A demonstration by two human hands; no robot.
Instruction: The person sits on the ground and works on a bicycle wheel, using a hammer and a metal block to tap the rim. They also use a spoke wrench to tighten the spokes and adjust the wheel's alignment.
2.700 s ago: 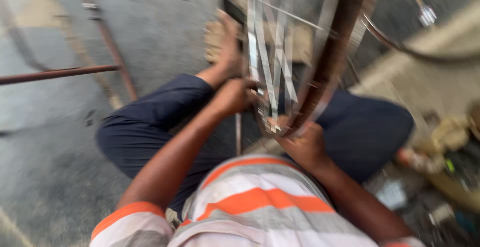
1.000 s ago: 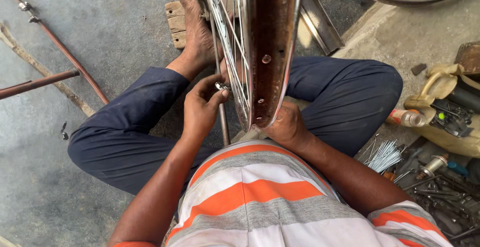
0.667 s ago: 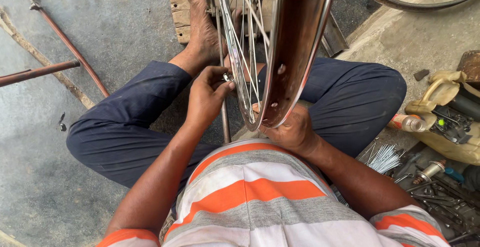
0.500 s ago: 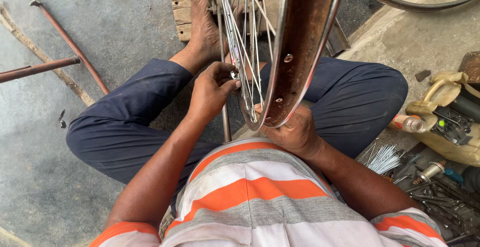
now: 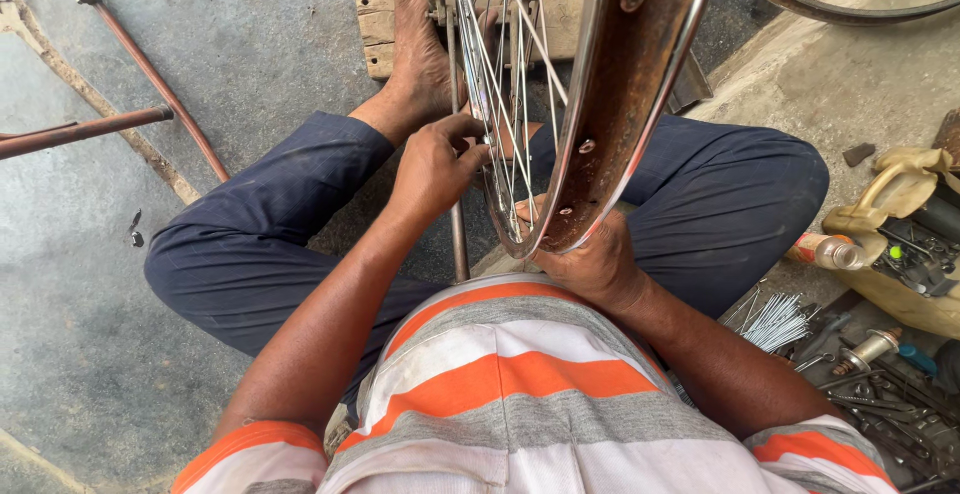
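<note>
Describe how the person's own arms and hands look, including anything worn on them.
Both arms are bare from short sleeves striped orange, grey and white. The left hand and right hand wear no gloves; no rings or watch show.

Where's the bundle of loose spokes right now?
The loose spokes lie on the ground at the person's right, just beyond the right knee, between the small bottle and the tools.
</note>
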